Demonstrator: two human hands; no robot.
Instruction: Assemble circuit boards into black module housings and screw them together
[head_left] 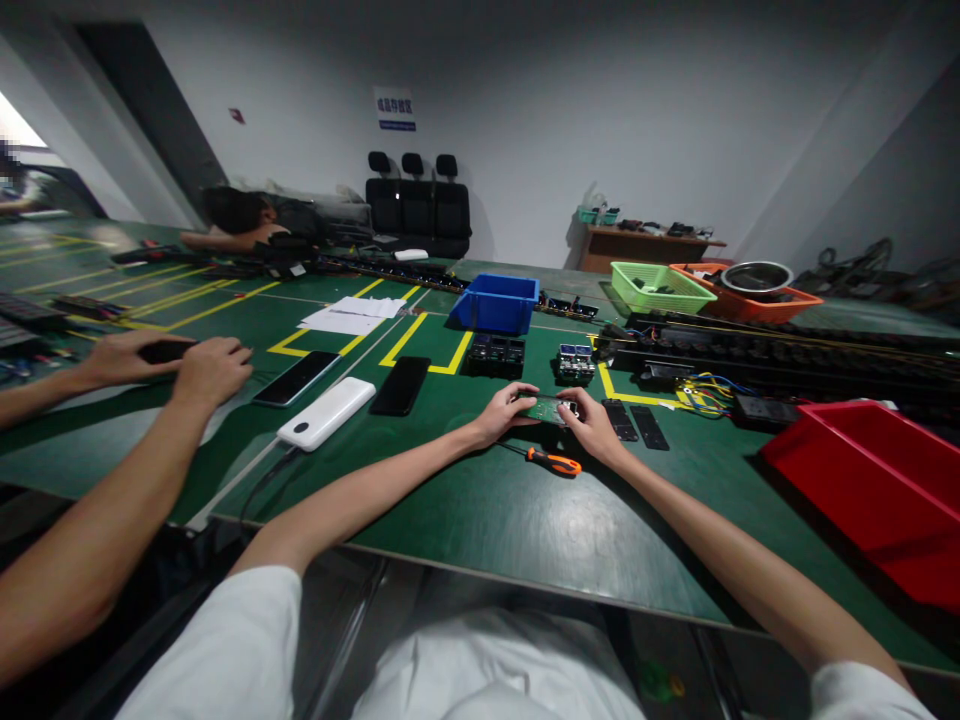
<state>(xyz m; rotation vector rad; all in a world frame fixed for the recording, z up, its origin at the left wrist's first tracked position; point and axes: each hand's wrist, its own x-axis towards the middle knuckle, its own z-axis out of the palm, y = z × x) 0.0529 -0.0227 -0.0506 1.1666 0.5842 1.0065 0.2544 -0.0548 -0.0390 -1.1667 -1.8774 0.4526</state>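
Between my two hands is a small green circuit board [545, 409], held just over the green table top. My left hand [504, 412] grips its left end, and my right hand [590, 424] has thumb and fingers on its right end, where silvery parts show. Close below lies a screwdriver [555, 462] with an orange and black handle, its shaft pointing left. Two flat black plates [649, 427] rest to the right of my right hand. Beyond my hands stand a stack of small boards [576, 363] and a row of black modules [496, 354].
A blue bin [499, 304] stands farther back, a red bin [877, 490] at right. Left of me lie a black phone [402, 386], a white power bank [328, 413] and another phone [298, 378]. A co-worker's hands [214, 370] hold a dark object. Long black assemblies [780, 350] fill the right rear.
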